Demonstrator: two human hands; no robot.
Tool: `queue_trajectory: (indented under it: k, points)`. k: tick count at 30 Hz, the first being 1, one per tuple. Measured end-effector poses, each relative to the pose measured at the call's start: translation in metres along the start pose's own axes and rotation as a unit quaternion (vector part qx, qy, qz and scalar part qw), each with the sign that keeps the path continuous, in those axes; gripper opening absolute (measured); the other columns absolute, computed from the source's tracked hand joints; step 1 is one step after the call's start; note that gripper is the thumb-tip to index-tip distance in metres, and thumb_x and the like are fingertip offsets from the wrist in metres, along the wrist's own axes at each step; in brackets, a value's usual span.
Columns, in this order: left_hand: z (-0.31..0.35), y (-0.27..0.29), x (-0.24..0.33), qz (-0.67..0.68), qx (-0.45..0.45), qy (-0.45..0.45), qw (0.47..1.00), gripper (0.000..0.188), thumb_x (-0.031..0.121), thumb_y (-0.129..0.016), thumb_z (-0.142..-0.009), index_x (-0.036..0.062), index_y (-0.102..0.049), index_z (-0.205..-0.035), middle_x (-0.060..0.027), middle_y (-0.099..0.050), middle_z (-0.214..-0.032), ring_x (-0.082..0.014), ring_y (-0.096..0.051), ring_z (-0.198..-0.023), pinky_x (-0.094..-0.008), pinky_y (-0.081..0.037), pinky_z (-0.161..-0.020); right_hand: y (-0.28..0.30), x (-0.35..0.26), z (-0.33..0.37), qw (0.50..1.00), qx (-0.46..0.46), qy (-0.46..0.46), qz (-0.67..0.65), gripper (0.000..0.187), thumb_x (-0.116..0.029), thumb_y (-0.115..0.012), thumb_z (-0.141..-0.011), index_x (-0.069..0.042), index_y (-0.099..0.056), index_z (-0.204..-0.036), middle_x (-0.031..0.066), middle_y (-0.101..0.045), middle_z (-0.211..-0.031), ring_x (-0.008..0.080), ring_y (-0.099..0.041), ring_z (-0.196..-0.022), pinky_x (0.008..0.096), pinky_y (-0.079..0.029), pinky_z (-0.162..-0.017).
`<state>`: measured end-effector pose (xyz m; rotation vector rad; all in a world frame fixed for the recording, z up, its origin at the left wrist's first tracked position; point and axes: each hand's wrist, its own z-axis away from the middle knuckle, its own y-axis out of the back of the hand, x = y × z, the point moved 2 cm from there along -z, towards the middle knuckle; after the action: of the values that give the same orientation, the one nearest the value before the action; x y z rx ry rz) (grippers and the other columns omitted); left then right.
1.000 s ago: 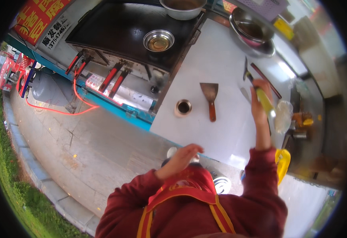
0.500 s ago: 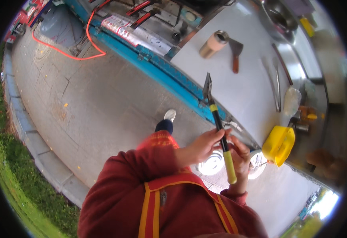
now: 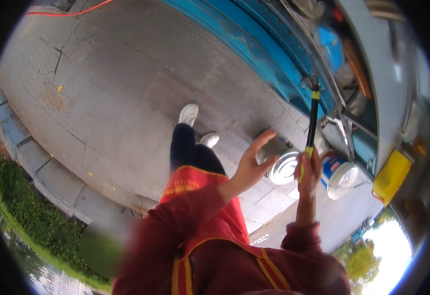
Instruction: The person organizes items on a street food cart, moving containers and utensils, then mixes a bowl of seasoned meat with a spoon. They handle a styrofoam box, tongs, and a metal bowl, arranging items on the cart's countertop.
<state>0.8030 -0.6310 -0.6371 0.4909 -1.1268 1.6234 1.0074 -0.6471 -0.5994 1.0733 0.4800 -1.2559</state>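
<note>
My right hand (image 3: 311, 172) is wrapped round the yellow lower grip of a long-handled scraper (image 3: 312, 120). Its black shaft with a yellow band points up and away; the metal head blurs against the blue cart side. My left hand (image 3: 251, 168) is off the handle, with thumb and fingers spread and nothing in them. Below that hand, on the ground, is a silver metal canister (image 3: 283, 168) with a round ridged lid; the hand overlaps its near left side in the view. I cannot tell whether they touch.
A blue cart (image 3: 254, 54) with a metal frame runs along the right. A blue and white bucket (image 3: 342, 178) with a white lid stands beside the canister. A yellow container (image 3: 393, 172) sits by the cart's edge. Paving (image 3: 121, 93) and a stone kerb (image 3: 43, 169) lie left.
My left hand has let go of the scraper and opened. The right hand now holds it alone, more upright. The view has swung away from the worktop toward the ground and the cart's side.
</note>
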Motion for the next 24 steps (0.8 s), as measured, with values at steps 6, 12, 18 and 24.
queue_trajectory:
  k: [6,12,18,24]
  points:
    - [-0.02,0.079,-0.031,-0.04,0.092,-0.088,0.991,0.037,-0.01,-0.054,-0.082,0.0046,-0.063,-0.115,-0.0147,-0.053,-0.132,-0.0246,-0.046,-0.127,-0.0359,-0.032,-0.107,-0.045,0.042,-0.079,0.939,0.325,0.072,0.08,0.046,-0.005,-0.052,-0.091,0.0,-0.046,-0.137,-0.0003,-0.052,-0.065,0.0017,-0.041,-0.046,0.0165,-0.029,-0.04]
    - [-0.025,0.087,-0.037,-0.008,0.077,-0.077,0.994,0.031,-0.011,-0.052,-0.083,0.002,-0.066,-0.107,-0.0142,-0.055,-0.127,-0.0245,-0.049,-0.123,-0.0342,-0.035,-0.104,-0.022,0.009,-0.173,0.917,0.291,0.236,0.137,0.047,-0.007,-0.053,-0.092,0.001,-0.045,-0.137,0.0014,-0.054,-0.066,0.0025,-0.043,-0.046,0.018,-0.031,-0.041]
    - [-0.023,0.12,-0.034,-0.024,0.098,-0.044,0.994,0.031,-0.01,-0.053,-0.084,0.0001,-0.062,-0.111,-0.0128,-0.057,-0.123,-0.0218,-0.052,-0.117,-0.034,-0.036,-0.103,0.059,-0.063,-0.33,0.953,0.151,0.196,-0.174,0.056,-0.026,-0.057,-0.091,-0.001,-0.041,-0.139,0.014,-0.054,-0.125,0.0199,-0.06,-0.091,0.026,-0.053,-0.07]
    - [-0.004,0.148,-0.018,-0.04,0.118,-0.02,0.992,0.026,-0.007,-0.053,-0.086,-0.0002,-0.062,-0.11,-0.0123,-0.058,-0.121,-0.02,-0.052,-0.116,-0.0332,-0.037,-0.102,0.062,-0.079,-0.36,0.928,0.024,0.213,-0.304,0.06,-0.037,-0.062,-0.086,-0.005,-0.044,-0.134,0.0144,-0.051,-0.131,0.0298,-0.055,-0.114,0.0423,-0.049,-0.092]
